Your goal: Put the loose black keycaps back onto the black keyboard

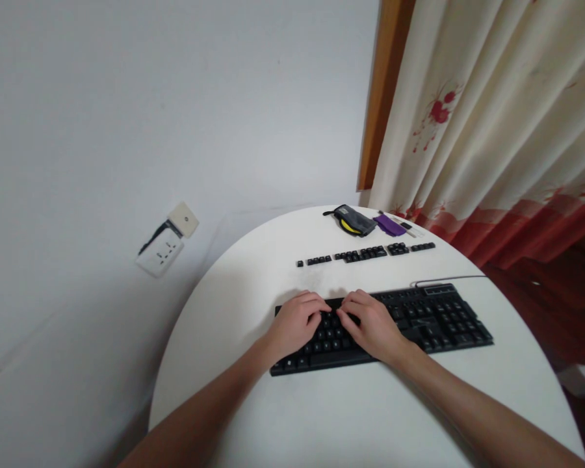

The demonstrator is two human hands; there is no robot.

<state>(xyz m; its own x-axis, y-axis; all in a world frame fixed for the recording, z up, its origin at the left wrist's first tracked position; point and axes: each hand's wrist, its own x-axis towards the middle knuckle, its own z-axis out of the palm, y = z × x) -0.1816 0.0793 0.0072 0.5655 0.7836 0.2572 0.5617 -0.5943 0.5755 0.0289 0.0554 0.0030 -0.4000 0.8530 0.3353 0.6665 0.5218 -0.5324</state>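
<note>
A black keyboard (336, 357) lies on a round white table (224, 312), with its number pad at the right. My left hand (297, 322) rests over its left part, fingers bent together and pointing right, their tips at the upper keys. Close beside it, my right hand (373, 325) reaches in from the right with curled fingers and the thumb low. The fingertips of both hands nearly meet; anything small between them cannot be made out. Behind the keyboard, loose black keycaps (365, 254) are laid out in a broken row.
A grey pouch with a yellow edge (355, 220), a purple cloth item (390, 225) and some thin tools lie at the table's back. The keyboard's cable (448, 279) runs to the right edge. Wall sockets (160, 252) are at the left, a curtain (492, 117) at the right.
</note>
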